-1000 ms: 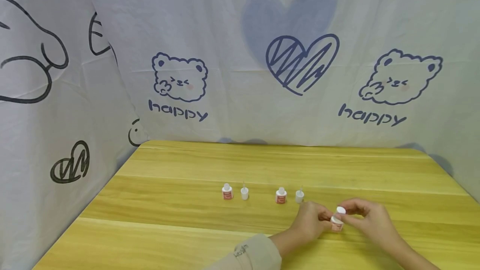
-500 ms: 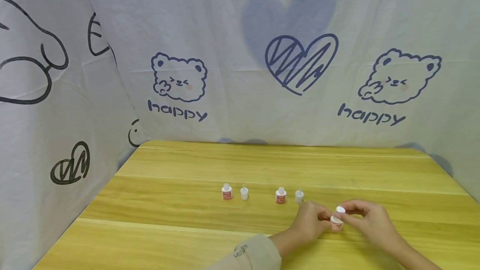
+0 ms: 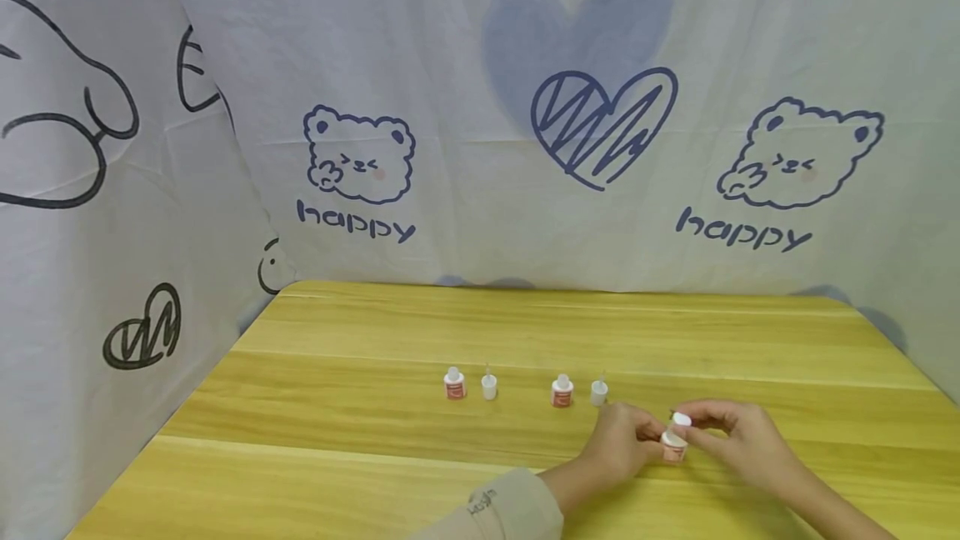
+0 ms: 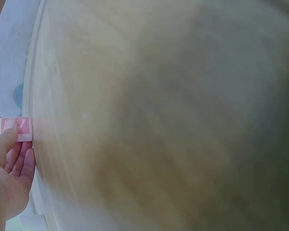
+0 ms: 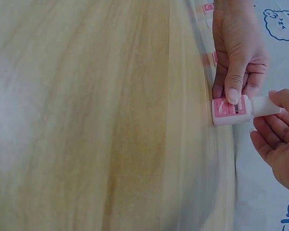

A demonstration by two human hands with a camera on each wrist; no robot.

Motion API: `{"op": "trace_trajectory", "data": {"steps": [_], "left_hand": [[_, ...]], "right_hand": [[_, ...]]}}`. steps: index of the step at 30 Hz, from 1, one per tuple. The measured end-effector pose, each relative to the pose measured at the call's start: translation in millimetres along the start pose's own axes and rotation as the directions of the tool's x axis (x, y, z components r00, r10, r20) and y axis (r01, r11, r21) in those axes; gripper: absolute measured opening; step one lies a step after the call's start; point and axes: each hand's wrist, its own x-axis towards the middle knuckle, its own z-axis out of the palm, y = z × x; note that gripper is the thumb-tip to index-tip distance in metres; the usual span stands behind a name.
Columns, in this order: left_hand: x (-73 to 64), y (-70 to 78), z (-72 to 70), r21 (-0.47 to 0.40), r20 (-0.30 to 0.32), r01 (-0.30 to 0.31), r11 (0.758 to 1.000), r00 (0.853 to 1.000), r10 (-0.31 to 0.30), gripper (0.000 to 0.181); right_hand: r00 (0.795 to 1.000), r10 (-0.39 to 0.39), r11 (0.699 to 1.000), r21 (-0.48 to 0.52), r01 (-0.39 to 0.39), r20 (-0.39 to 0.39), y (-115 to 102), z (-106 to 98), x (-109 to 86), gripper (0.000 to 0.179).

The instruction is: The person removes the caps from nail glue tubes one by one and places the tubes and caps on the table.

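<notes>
My left hand (image 3: 618,444) grips a small white bottle (image 3: 673,453) with a pink label, standing at the right front of the table. Thumb and fingertips press the label from both sides in the right wrist view, where the bottle (image 5: 226,114) shows large. Above it, my right hand (image 3: 742,444) pinches a white cap (image 3: 682,421) between thumb and fingers. The cap (image 5: 264,106) lines up with the bottle's neck, right at its top. In the left wrist view the left hand (image 4: 14,180) holds the bottle's pink label (image 4: 23,126), and the cap end is mostly cut off.
Left of my hands stand two matching uncapped bottles, a far one (image 3: 454,385) and a nearer one (image 3: 562,392). Beside each sits an upturned white cap, one (image 3: 489,387) and another (image 3: 598,393), thin stems pointing up. A printed curtain (image 3: 480,215) hangs behind the wooden table (image 3: 337,415).
The cap in my right fingers has tilted and turned slightly over the bottle, and more of the neck shows. My left hand and the bottle stay in place.
</notes>
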Motion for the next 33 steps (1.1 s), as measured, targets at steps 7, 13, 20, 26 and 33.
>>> {"op": "trace_trajectory", "data": {"steps": [7, 13, 20, 26, 33], "left_hand": [[0.7, 0.0, 1.0, -0.015, 0.0, 0.003, 1.0, 1.0, -0.003, 0.013], [0.1, -1.1, 1.1, -0.017, -0.012, -0.03, 0.999, 0.999, 0.03, 0.013], [0.0, -0.4, 0.8, 0.005, -0.01, -0.02, 1.0, 1.0, 0.02, 0.011], [0.1, -0.9, 0.6, -0.01, -0.01, -0.012, 1.0, 1.0, 0.012, 0.011], [0.2, -2.0, 0.5, -0.044, -0.004, -0.018, 0.999, 1.0, 0.018, 0.014]], "right_hand": [[1.0, -0.012, 1.0, -0.019, 0.012, -0.013, -0.7, 2.2, 0.0, 0.015], [0.995, 0.027, 0.997, -0.065, -0.033, -0.093, -3.3, 6.5, 0.1, 0.012], [0.989, 0.064, 0.993, -0.089, -0.076, -0.133, -8.6, 6.8, -1.4, 0.011], [0.989, 0.06, 0.991, -0.109, -0.075, -0.134, -9.2, 6.9, 0.4, 0.011], [0.992, -0.009, 0.992, -0.129, -0.008, -0.129, -5.8, 5.9, 1.4, 0.011]]}}
